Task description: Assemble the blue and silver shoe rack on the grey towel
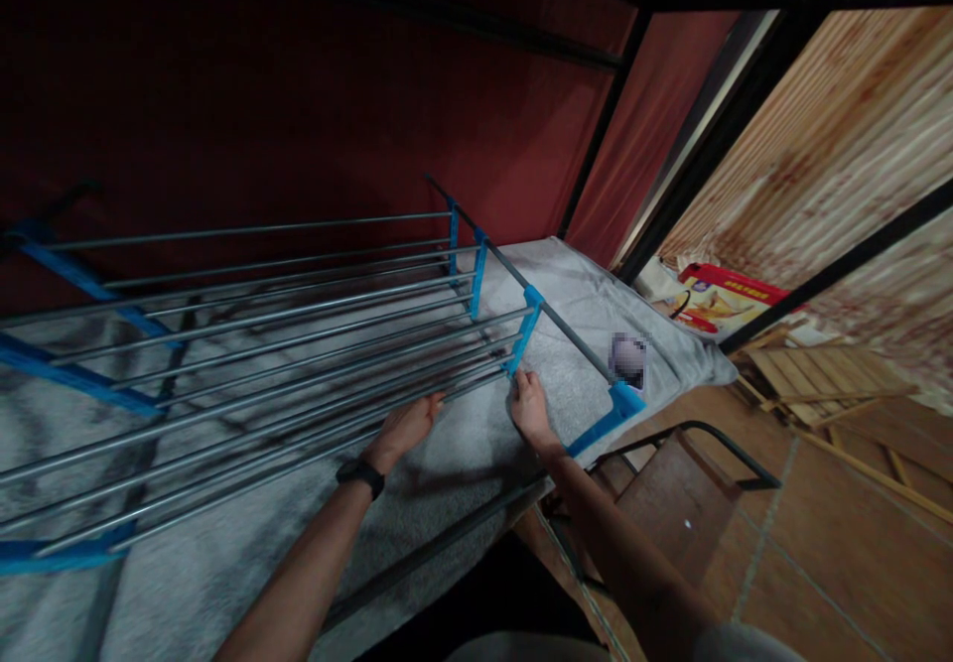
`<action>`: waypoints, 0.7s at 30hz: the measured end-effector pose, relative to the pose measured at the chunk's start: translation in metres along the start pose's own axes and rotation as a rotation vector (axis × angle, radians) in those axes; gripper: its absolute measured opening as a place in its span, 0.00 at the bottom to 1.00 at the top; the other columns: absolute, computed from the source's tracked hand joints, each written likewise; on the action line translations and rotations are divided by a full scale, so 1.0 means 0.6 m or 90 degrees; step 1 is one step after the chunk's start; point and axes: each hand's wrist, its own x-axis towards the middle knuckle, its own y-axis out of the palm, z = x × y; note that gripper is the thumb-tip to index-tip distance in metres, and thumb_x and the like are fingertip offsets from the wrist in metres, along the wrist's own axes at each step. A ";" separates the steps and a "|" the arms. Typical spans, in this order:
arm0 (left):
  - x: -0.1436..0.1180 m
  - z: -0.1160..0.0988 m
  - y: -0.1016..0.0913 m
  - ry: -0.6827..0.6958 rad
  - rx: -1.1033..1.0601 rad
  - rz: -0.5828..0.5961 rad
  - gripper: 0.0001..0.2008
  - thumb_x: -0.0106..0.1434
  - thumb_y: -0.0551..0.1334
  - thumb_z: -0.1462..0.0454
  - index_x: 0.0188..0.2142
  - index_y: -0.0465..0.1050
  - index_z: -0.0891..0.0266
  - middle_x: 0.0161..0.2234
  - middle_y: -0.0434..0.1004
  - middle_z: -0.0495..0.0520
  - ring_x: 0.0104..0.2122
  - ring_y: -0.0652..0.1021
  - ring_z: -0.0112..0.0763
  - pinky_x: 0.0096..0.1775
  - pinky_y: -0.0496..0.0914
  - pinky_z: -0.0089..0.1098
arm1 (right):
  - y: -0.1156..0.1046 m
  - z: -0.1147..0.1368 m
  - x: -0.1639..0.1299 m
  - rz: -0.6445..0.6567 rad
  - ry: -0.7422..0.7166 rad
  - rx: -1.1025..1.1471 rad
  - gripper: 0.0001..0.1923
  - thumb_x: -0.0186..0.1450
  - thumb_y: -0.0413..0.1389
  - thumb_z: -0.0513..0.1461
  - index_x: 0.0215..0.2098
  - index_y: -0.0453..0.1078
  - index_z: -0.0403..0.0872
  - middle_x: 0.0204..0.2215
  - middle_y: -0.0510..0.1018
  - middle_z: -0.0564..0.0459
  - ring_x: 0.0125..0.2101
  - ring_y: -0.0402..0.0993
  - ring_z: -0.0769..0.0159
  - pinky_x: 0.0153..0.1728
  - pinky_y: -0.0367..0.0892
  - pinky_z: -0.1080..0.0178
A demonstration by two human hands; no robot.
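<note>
A rack of grey metal tubes (313, 290) joined by blue plastic connectors lies on its side on a grey cloth-covered surface (462, 463). My left hand (408, 431), with a dark watch on its wrist, is closed around one of the lower front tubes near its right end. My right hand (530, 409) pinches the lower end of a blue connector (526, 330), where the tube ends meet it. Its fingertips partly hide that joint. A dark upright pole (573, 336) runs through the connectors to a blue end piece (621, 406) on the right.
A blurred-out object (628, 359) lies on the cloth beyond the pole. To the right are a brown chair (677, 493), a red and yellow box (734, 300) and wooden slatted pieces (826, 374) on the tiled floor. Dark metal frame bars (707, 156) rise around the surface.
</note>
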 end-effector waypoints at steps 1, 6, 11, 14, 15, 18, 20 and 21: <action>0.000 0.000 0.001 -0.002 0.004 -0.001 0.22 0.72 0.48 0.58 0.62 0.67 0.56 0.57 0.75 0.58 0.57 0.74 0.42 0.56 0.66 0.37 | 0.000 0.000 0.000 0.000 -0.002 -0.002 0.26 0.61 0.45 0.25 0.55 0.67 0.42 0.41 0.70 0.45 0.41 0.66 0.60 0.45 0.64 0.61; -0.002 -0.005 -0.003 0.002 0.026 0.005 0.22 0.72 0.48 0.59 0.61 0.67 0.56 0.55 0.77 0.60 0.55 0.76 0.43 0.54 0.68 0.37 | 0.000 0.000 0.000 -0.010 -0.014 -0.016 0.26 0.61 0.44 0.25 0.55 0.67 0.40 0.39 0.71 0.44 0.40 0.66 0.60 0.45 0.64 0.61; -0.002 -0.011 -0.010 0.023 0.024 0.004 0.21 0.72 0.48 0.59 0.60 0.68 0.57 0.56 0.75 0.59 0.56 0.75 0.41 0.54 0.67 0.35 | -0.001 -0.003 0.001 -0.014 -0.043 -0.019 0.26 0.61 0.43 0.25 0.55 0.68 0.39 0.39 0.71 0.43 0.39 0.67 0.60 0.45 0.65 0.61; -0.012 -0.020 -0.009 0.026 0.033 -0.013 0.21 0.72 0.48 0.60 0.59 0.69 0.58 0.54 0.77 0.60 0.53 0.77 0.42 0.52 0.69 0.36 | -0.002 -0.009 -0.003 -0.018 -0.059 -0.012 0.26 0.61 0.44 0.26 0.55 0.68 0.39 0.38 0.71 0.43 0.40 0.67 0.59 0.44 0.65 0.59; -0.017 -0.023 -0.008 0.026 0.036 -0.020 0.20 0.72 0.48 0.60 0.58 0.70 0.58 0.52 0.78 0.60 0.51 0.78 0.43 0.50 0.70 0.37 | -0.003 -0.012 -0.004 -0.022 -0.062 -0.009 0.26 0.61 0.44 0.26 0.56 0.68 0.39 0.38 0.71 0.43 0.39 0.67 0.58 0.44 0.65 0.59; -0.034 -0.030 -0.005 0.035 0.041 -0.051 0.19 0.73 0.48 0.60 0.58 0.70 0.56 0.49 0.80 0.59 0.49 0.79 0.42 0.49 0.70 0.36 | 0.000 -0.024 -0.005 -0.030 -0.076 0.006 0.25 0.61 0.44 0.28 0.55 0.68 0.40 0.37 0.70 0.44 0.38 0.66 0.58 0.43 0.66 0.58; -0.045 -0.032 -0.003 0.039 0.047 -0.086 0.19 0.73 0.50 0.59 0.59 0.68 0.56 0.51 0.79 0.59 0.51 0.78 0.41 0.51 0.68 0.36 | 0.003 -0.033 -0.003 -0.029 -0.096 0.016 0.24 0.62 0.45 0.29 0.54 0.69 0.42 0.36 0.69 0.45 0.37 0.66 0.58 0.43 0.66 0.57; -0.051 -0.031 -0.002 0.037 0.052 -0.103 0.19 0.72 0.51 0.58 0.58 0.68 0.58 0.51 0.78 0.60 0.52 0.77 0.42 0.52 0.68 0.37 | 0.005 -0.037 -0.002 -0.028 -0.105 0.018 0.24 0.62 0.45 0.30 0.54 0.69 0.42 0.36 0.68 0.45 0.37 0.66 0.58 0.42 0.65 0.57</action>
